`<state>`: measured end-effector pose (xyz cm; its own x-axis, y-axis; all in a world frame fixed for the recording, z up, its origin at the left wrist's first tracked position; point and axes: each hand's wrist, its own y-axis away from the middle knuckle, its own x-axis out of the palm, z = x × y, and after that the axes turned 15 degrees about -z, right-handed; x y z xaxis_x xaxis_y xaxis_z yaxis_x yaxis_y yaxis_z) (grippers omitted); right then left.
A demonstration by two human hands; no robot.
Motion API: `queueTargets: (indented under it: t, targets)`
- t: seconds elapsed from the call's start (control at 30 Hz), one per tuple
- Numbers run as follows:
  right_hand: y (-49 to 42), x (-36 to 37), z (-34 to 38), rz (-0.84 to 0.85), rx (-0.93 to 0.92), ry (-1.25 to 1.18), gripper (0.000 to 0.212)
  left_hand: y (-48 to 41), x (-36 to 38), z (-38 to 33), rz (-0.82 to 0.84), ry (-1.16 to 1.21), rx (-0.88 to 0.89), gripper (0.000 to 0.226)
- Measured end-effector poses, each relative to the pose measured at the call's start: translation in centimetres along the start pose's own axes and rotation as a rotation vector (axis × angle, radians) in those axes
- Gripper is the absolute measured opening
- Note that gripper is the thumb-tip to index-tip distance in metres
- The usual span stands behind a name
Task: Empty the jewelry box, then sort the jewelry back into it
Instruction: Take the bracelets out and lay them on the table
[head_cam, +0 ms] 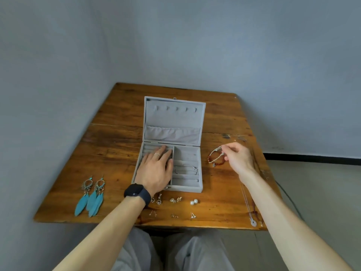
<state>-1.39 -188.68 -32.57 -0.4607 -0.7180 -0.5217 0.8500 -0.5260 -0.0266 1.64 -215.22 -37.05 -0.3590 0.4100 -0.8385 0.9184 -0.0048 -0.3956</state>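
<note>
A grey velvet jewelry box (187,189) lies open in the middle of the wooden table (109,141), its lid standing back. My left hand (156,169) rests flat on the ring rolls in the box's left section. A thin silver bracelet (187,168) lies in a right-hand compartment. To the right of the box, my right hand (237,156) pinches a pale beaded bracelet (214,153), lifting it over a red beaded bracelet (214,163) on the table.
Two turquoise feather earrings (90,196) lie at the front left. Several small earring pairs, among them pearl studs (194,202), line the front edge. A silver pendant necklace (252,222) runs along the right edge, partly under my forearm. Walls close in behind and left.
</note>
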Motion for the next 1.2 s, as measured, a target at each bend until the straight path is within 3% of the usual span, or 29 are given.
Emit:
queueTargets:
  t: [0.1,0.17,0.63,0.83,0.97,1.2]
  targets:
    - [-0.8,0.3,-1.4,-0.061,-0.067,0.324,0.015,0.2,0.0,0.1,-0.018,0.000,-0.008,0.059]
    - [-1.0,0.5,-1.8,-0.077,-0.109,0.400,0.015,0.1,0.0,0.1,-0.030,-0.006,-0.007,0.058]
    - [-1.2,0.7,-1.9,-0.092,-0.223,0.509,0.018,0.1,0.3,0.3,-0.016,-0.031,-0.015,0.058]
    - [-0.7,-0.2,-1.3,-0.124,-0.217,0.353,0.015,0.1,0.2,0.2,-0.036,-0.033,-0.023,0.056]
    - [0.6,-1.2,-0.1,-0.064,-0.254,0.119,0.004,0.0,0.2,0.2,-0.045,-0.031,-0.020,0.054]
    - [3.3,-2.5,1.1,0.113,-0.286,0.010,0.006,0.2,0.2,0.2,-0.043,-0.032,-0.018,0.046]
